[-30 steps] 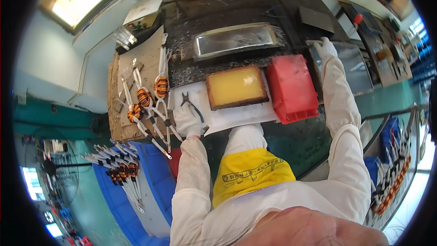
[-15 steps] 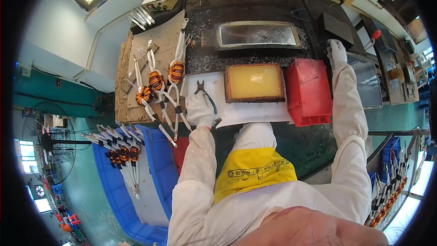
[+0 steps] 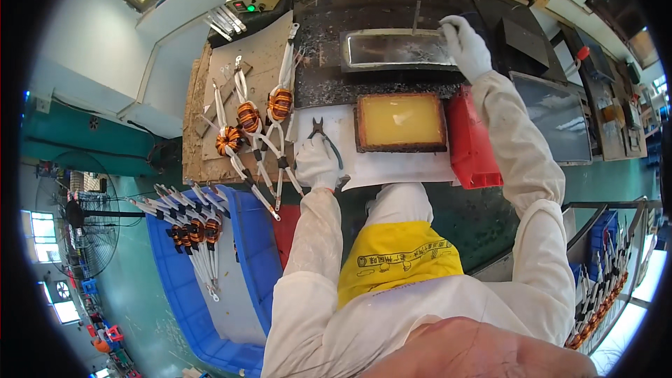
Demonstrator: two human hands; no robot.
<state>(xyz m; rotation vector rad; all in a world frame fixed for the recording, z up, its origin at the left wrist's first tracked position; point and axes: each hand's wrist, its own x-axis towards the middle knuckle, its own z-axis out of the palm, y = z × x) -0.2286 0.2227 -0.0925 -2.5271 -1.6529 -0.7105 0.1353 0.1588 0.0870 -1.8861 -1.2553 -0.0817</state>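
White gloves cover both hands. My left hand (image 3: pixel 317 166) is closed around the handles of a pair of cutting pliers (image 3: pixel 318 127), jaws pointing away from me, on the white sheet (image 3: pixel 378 174). My right hand (image 3: pixel 467 49) is over the right end of a shallow rectangular metal trough (image 3: pixel 344 52) with a shiny silver surface. Its fingers are bent together. A narrow grey metal strip (image 3: pixel 416 16) stands upright at the trough's far edge, just left of the fingertips, and seems held; the join is hard to make out. Copper-wound ring coils (image 3: pixel 248 117) with white sleeved leads lie left of my left hand.
A dark-rimmed tray (image 3: pixel 401 148) of yellow material sits nearer than the trough, beside a red bin (image 3: pixel 470 143). A control box (image 3: pixel 260 3) stands at the back left. The blue crate (image 3: pixel 255 259) below the table's left edge contains more coils. A black box (image 3: pixel 521 45) stands right.
My right hand has moved left from beside the black box to the trough, and the grey strip has appeared there. My left hand stays on the pliers. The view has shifted slightly.
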